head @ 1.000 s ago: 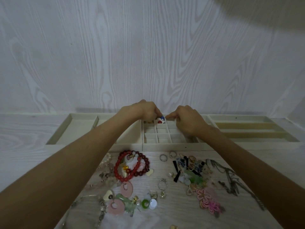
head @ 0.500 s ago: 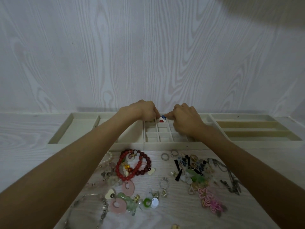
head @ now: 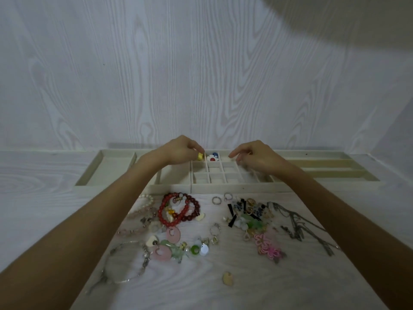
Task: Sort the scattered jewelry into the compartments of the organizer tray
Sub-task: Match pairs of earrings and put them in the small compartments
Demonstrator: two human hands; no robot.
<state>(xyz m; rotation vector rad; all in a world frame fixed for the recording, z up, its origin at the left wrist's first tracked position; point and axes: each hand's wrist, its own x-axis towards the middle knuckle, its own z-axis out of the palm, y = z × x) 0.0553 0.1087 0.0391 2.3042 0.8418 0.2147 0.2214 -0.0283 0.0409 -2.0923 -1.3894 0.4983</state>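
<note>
Both hands reach over the tray [head: 169,187], which sits along the far edge of the worktop [head: 201,287] against the wall.

Left hand [head: 178,149]: the grip is closed, thumb and forefinger pinched on a small yellow piece [head: 200,156]. The piece sits at the fingertips, over the far-left cell of the small-cell grid, near the tray's far wall.

Right hand [head: 257,157]: fingers curled loosely, tips apart, nothing seen between them. It hovers over the right part of the grid; whether it touches the dividers cannot be told.

One cell to the right of the yellow piece, in the far row, lies a white flower piece [head: 212,157] with red and blue parts. It is between the two hands, clear of both grips.

The other grid cells in view look bare. Wide compartments flank the grid at left and long slots at right.

Unsorted jewelry lies on the worktop on the near side of the tray:
- red bead bracelets [head: 178,209], left of centre, just beside the tray's near wall
- two rings [head: 216,200], near the tray's near wall
- pink discs [head: 161,252] and a green ring [head: 194,249], toward the near edge
- pink knot ornament [head: 269,248], right of centre
- dark chains [head: 297,229], at right, beside the right forearm
- clear bead bracelet [head: 125,262], near left
</note>
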